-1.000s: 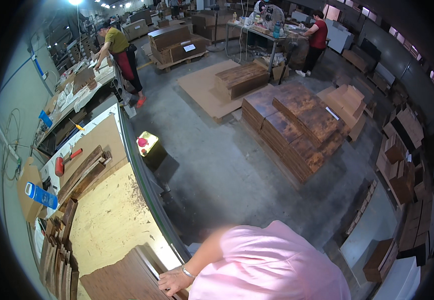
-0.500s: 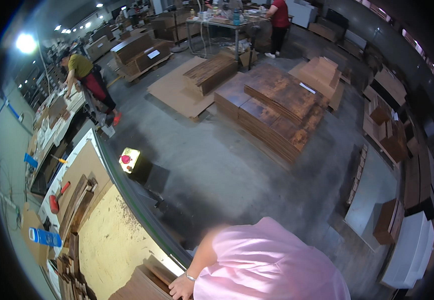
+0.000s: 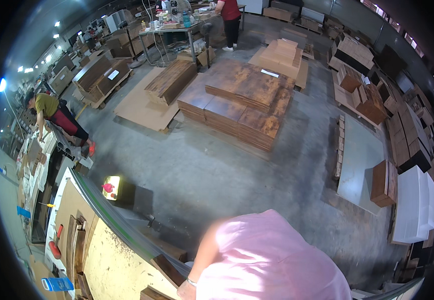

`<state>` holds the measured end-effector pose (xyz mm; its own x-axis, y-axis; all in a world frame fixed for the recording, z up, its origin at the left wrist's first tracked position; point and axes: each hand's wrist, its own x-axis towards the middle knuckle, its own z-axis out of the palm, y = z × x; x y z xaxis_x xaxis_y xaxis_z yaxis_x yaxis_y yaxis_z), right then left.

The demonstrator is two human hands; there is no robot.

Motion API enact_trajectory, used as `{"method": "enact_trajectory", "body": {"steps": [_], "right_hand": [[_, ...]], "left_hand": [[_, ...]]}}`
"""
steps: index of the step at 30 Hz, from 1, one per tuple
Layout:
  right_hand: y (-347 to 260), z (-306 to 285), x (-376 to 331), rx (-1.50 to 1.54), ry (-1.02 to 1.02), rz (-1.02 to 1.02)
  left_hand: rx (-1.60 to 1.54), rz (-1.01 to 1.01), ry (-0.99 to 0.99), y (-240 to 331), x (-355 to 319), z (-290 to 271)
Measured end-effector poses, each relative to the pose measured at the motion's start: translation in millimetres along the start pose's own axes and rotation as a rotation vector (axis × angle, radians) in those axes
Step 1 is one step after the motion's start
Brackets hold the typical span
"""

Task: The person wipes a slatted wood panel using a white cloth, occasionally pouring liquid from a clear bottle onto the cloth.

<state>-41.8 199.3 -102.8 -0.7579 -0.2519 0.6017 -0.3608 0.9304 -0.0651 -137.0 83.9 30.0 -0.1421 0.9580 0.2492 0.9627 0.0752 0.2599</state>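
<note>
My right hand (image 3: 186, 290), with a band at the wrist, reaches in at the lower edge from a pink sleeve (image 3: 272, 255). It is closed at the near end of a dark brown wooden board (image 3: 169, 270), its fingers mostly hidden by the board and the picture's edge. The board lies slantwise by the workbench's metal-railed edge. Another brown wooden piece (image 3: 152, 294) shows just left of the hand on the worn pale yellow bench top (image 3: 112, 262). My left hand is out of view.
On the bench are a red mallet (image 3: 55, 249), narrow wooden strips (image 3: 77, 245) and a blue bottle (image 3: 58, 284). A yellow-topped box (image 3: 111, 188) stands beyond the rail. Stacked brown panels (image 3: 242, 100) sit on the floor. One person works at the far left, another at the back table (image 3: 167, 29).
My view has swung right, so the background sits further left. The brown board now crosses near the bench edge at my right hand, and less of that hand shows.
</note>
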Motion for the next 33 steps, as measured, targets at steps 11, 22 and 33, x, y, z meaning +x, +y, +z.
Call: {"method": "enact_trajectory", "body": {"steps": [11, 22, 33], "right_hand": [[-19.3, -115.5, -18.1, 0.029, -0.15, 0.483], [-32.4, -184.9, -35.6, 0.317, 0.057, 1.144], [-15.4, -204.4, -37.5, 0.409, 0.058, 1.302]], "left_hand": [[-0.047, 0.047, -0.023, 20.3, 8.9, -8.2], [-0.192, 0.048, -0.035, 53.5, 22.2, -12.3], [-0.778, 0.341, 0.06, 53.1, 23.8, -3.9]]}}
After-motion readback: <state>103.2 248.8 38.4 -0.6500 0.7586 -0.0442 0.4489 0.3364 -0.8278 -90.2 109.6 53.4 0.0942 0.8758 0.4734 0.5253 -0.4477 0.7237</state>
